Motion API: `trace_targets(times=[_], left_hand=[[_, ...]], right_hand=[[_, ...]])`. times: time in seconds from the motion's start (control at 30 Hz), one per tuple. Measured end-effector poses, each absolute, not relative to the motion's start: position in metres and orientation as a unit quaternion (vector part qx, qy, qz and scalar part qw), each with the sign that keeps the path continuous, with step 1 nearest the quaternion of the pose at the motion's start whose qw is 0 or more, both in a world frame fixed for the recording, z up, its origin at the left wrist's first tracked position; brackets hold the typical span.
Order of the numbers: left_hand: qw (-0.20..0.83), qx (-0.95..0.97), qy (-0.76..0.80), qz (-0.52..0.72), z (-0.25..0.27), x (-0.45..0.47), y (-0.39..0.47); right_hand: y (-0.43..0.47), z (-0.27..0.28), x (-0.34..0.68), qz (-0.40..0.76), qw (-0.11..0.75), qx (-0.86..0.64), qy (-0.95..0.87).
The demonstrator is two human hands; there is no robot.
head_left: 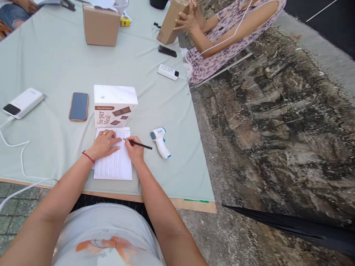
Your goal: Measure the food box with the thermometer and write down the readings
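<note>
Straight far from the paper (112, 168), passage is blocked by the white box (115, 95) at its far edge. Only a narrow gap is left between that box and the phone (78, 106); wider room is offered between phone and left power bank (27, 101), though the near left is crossed by a white cable (23, 159). Rightward, the way is obstructed by the pen (143, 144) and then the thermometer (161, 144), beyond which bare cloth (183, 166) is left. Farther, a broad lane is bounded by the cardboard box (100, 29).
</note>
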State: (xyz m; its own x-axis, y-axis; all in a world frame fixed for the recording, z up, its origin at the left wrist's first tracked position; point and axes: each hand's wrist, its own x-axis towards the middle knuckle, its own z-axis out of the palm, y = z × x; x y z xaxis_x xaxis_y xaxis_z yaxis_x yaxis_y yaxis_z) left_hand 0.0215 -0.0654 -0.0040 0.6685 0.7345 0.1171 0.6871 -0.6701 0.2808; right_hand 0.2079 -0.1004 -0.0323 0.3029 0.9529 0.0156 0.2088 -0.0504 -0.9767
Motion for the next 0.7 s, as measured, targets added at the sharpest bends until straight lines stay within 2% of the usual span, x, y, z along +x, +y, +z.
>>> trace_targets(times=[0.7], left_hand=[[0.107, 0.908, 0.392, 0.099, -0.0020, 0.0221, -0.0660]], right_hand=[[-0.0992, -0.0346, 0.2082, 0.367, 0.516, -0.629, -0.452]])
